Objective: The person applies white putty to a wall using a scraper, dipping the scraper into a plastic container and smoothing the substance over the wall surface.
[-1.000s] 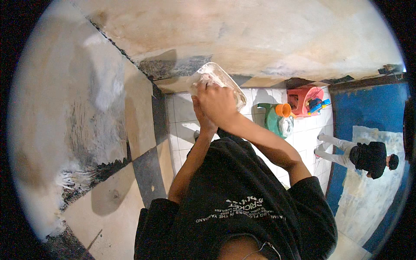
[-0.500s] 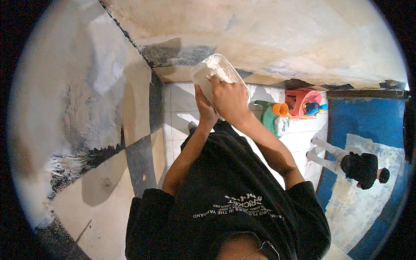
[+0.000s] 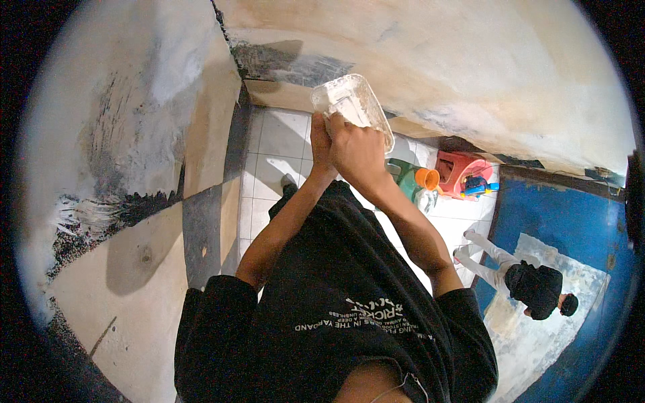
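I hold a clear plastic tray (image 3: 351, 99) with whitish smears inside, raised in front of me close to a patchy plastered wall (image 3: 470, 60). My left hand (image 3: 320, 142) grips the tray's lower left edge. My right hand (image 3: 359, 156) is closed on its underside, right beside the left hand. The tray tilts, its open side facing up and to the left. Both forearms reach up from my black shirt.
White floor tiles (image 3: 282, 144) lie below the hands. A green jug with an orange lid (image 3: 418, 178) and a red plastic stool (image 3: 462, 171) stand on the floor. Another person in a black top (image 3: 534, 285) is by the blue wall (image 3: 564, 215). A left wall has grey patches (image 3: 201, 235).
Both hands have lifted the tray slightly higher and nearer the wall, and the view has shifted a little. The other person has barely moved.
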Motion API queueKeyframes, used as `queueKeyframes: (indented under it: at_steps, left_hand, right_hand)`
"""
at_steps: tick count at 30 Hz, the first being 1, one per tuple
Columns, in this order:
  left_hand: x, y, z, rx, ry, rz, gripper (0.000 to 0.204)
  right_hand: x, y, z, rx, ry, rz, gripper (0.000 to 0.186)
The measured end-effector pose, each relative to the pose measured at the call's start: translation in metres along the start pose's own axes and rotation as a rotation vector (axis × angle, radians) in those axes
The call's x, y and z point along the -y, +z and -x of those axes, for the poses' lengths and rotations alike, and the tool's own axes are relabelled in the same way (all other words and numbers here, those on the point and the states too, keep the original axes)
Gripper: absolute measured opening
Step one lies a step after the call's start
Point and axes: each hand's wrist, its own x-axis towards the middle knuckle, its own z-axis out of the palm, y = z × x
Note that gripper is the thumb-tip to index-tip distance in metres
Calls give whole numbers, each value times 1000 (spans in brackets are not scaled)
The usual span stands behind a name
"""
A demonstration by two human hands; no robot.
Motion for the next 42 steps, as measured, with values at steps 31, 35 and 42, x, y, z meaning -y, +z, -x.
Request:
queueKeyframes:
  at_steps: [31,35,42]
  left_hand:
    - [-26,51,-55,-278,-174,149,51]
    - [-23,47,-62,-266,-205,146,54]
    - [-14,28,-71,-258,-221,140,60]
  right_hand:
    - [-51,-27,-92,194,1,-151,24]
    - [-55,-14,-95,192,-115,-133,25]
    - [-79,-15,-101,134,63,-188,25]
